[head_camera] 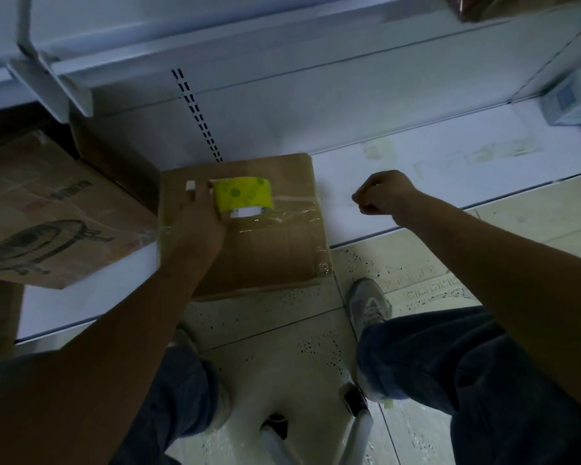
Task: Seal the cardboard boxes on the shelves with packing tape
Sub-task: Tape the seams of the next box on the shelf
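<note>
The left hand [198, 216] gripped the yellow-green packing tape roll [243, 197] atop the brown cardboard box [269, 250] on the white shelf [399, 182]. The right hand [384, 193], fingers curled, appeared to pinch the clear tape end beside the box. Good practice: keep the strip taut, then press it flat along the seam.

Your left hand [200, 218] holds the yellow tape roll [243, 195] on the cardboard box [269, 250]; your right hand [384, 193] is fisted above the shelf [416, 182].
</note>
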